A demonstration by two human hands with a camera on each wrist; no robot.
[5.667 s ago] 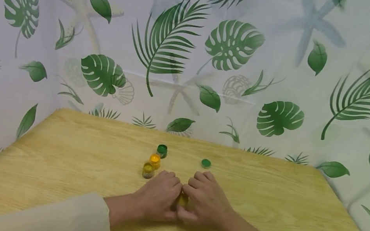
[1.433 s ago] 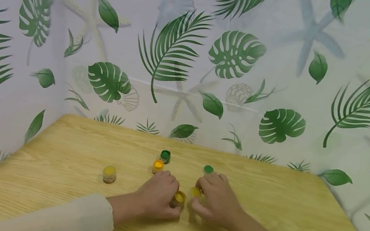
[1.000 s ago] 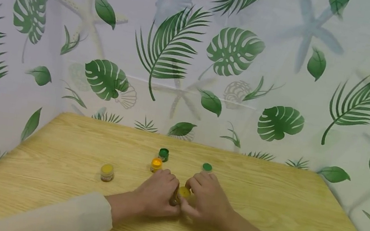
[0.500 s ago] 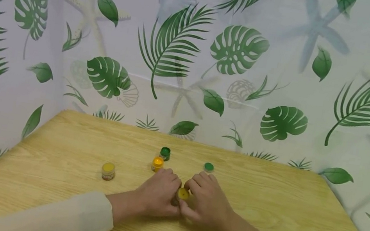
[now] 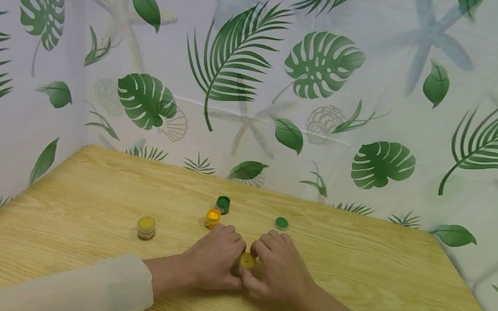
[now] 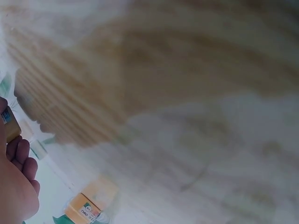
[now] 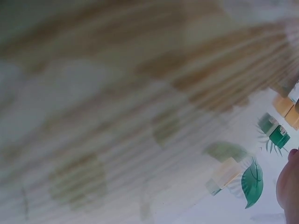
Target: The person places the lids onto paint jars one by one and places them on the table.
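In the head view, a small paint jar with a yellow lid (image 5: pixel 247 260) is between both hands near the middle of the table. The left hand (image 5: pixel 215 259) grips the jar's body, which its fingers mostly hide. Curled from the other side, the right hand (image 5: pixel 282 269) pinches the lid on top of the jar. Part of the held jar (image 6: pixel 12 126) shows at the edge of the left wrist view. Further left, a second paint jar with a yellow lid (image 5: pixel 146 228) stands upright.
An uncovered jar of orange paint (image 5: pixel 213 219) stands just beyond the left hand, with an uncovered jar of green paint (image 5: pixel 223 205) behind it. A green lid (image 5: pixel 281 223) lies beyond the right hand. The wooden table (image 5: pixel 384 281) meets a leaf-patterned backdrop (image 5: pixel 251 71).
A capped jar has been set down at the left. The ochre jar beside the orange one is now in the left hand. The right hand has brought the yellow lid from beside it onto its top.
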